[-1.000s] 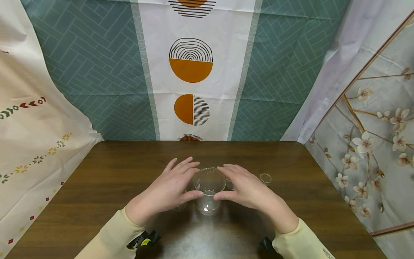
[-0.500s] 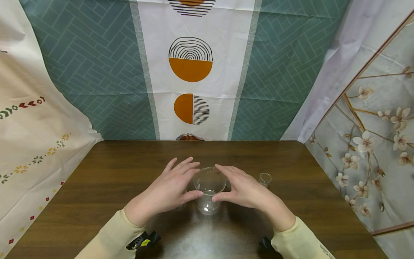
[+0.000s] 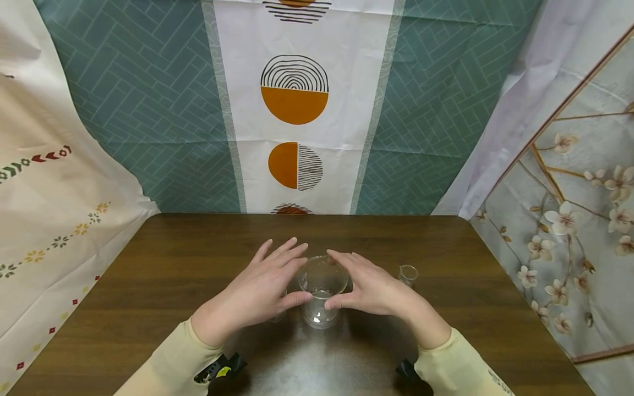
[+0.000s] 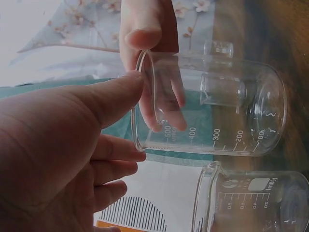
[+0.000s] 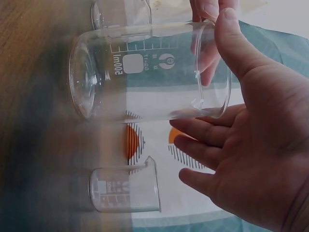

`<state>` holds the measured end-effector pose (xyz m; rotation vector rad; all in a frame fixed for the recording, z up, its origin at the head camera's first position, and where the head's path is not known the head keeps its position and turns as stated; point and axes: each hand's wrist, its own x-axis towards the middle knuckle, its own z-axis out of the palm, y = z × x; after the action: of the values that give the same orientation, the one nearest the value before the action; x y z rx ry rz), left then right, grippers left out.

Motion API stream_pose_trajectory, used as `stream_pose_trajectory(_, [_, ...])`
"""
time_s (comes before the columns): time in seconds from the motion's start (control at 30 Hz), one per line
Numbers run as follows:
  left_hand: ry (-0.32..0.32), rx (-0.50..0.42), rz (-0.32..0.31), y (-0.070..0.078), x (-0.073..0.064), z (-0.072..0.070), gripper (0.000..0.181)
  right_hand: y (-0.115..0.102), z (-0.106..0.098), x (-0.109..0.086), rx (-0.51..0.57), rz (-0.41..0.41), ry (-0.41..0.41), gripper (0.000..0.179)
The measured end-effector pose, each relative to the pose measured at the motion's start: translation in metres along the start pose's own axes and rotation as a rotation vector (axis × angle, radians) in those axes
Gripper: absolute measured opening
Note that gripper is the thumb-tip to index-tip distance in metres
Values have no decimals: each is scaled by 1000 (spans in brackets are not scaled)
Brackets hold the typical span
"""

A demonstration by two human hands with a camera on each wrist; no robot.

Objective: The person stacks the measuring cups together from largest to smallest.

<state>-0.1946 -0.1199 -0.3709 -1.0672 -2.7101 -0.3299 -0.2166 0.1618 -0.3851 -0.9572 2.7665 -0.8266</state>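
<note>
A large clear glass beaker (image 3: 319,313) marked 500ml stands upright between my hands. My left hand (image 3: 252,289) lies along its left side, fingers extended and spread, with the thumb by the near rim. From the right, my right hand (image 3: 376,286) reaches round the rim, thumb at the near edge and forefinger at the far edge. Both thumbs overlap or border the rim in the wrist views; how firmly they touch is unclear. A smaller 100ml beaker (image 4: 256,198) stands near my left hand, mostly hidden by it in the head view.
A small beaker (image 3: 408,273) stands beyond my right hand; the right wrist view also has a small beaker (image 5: 125,188). The brown wooden table (image 3: 173,258) meets a patterned curtain (image 3: 173,110) at the back. Cloths hang at both sides.
My right hand has shifted slightly left along the beaker's rim, showing more of the small beaker on the right. My left hand and the large beaker have hardly moved.
</note>
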Motion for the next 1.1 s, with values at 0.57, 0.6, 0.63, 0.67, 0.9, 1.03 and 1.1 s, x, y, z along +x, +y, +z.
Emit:
stream_pose_trajectory(0.57, [2,1,12,0,1,0,68,2,-2,1,41,12,-1,100])
stream_pose_trajectory(0.6, [0,-4,12,0,0,0,67,3,-2,2,40,8,1,100])
stream_pose_trajectory(0.63, [0,-10,12,0,0,0,67,4,-2,2,40,3,1,100])
stream_pose_trajectory(0.67, [-1,-16,12,0,0,0,67,4,-2,2,39,-1,2,101])
stream_pose_trajectory(0.9, [-2,-35,12,-2,0,1,67,5,-1,4,48,0,-7,102])
stream_pose_trajectory(1.03, [5,-34,16,-2,0,1,66,5,-1,4,36,21,-10,102])
stream_pose_trajectory(1.1, [14,-31,19,-2,0,1,66,4,-1,5,35,30,-9,102])
